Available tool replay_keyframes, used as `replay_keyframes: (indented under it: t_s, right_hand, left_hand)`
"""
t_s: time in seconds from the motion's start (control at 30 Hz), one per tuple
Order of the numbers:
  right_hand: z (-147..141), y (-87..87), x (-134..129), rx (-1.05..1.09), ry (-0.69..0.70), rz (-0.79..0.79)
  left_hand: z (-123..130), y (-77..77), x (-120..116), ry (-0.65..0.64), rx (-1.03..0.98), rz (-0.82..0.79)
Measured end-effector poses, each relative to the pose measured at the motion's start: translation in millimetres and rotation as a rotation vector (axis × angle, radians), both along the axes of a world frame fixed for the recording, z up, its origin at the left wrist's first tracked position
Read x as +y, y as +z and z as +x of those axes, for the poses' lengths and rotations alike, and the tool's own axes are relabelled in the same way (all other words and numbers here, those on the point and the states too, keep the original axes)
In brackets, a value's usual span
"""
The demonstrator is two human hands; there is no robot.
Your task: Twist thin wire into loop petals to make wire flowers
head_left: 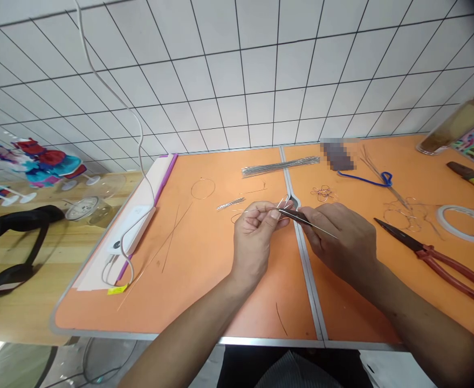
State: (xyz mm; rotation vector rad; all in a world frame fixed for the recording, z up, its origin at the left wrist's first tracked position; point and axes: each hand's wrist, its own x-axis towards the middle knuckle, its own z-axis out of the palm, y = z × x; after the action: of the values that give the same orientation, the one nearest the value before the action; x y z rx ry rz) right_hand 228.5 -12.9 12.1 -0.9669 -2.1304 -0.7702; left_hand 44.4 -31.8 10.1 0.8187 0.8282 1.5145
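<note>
My left hand pinches thin silvery wire between thumb and fingers, near the middle of the orange table. My right hand is wrapped round dark pliers, whose jaws point left and meet the wire at my left fingertips. A straight length of wire sticks out to the right over my right hand. How the wire sits in the jaws is too small to make out. Just left of my hands lies a short bunch of wire pieces.
A long wire bundle lies behind my hands. Red-handled pliers, a white ring, blue wire and a bottle are on the right. A white power strip with a cable stands left.
</note>
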Motion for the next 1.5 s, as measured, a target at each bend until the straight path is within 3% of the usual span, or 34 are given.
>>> replay_keyframes:
  t_s: [0.63,1.13,1.5]
  right_hand:
    - [-8,-3.0,-3,0.027,-0.027,-0.012]
    - [-10,-2.1,-5,0.019,-0.053,0.025]
    - [-14,-6.2,-3,0.078,-0.01,-0.052]
  left_hand:
    - [6,2.2,-2,0.1,0.006,0.007]
    - [9,2.4,-5,0.108,0.014,-0.011]
    - [5,2.1,-2,0.111,0.003,0.029]
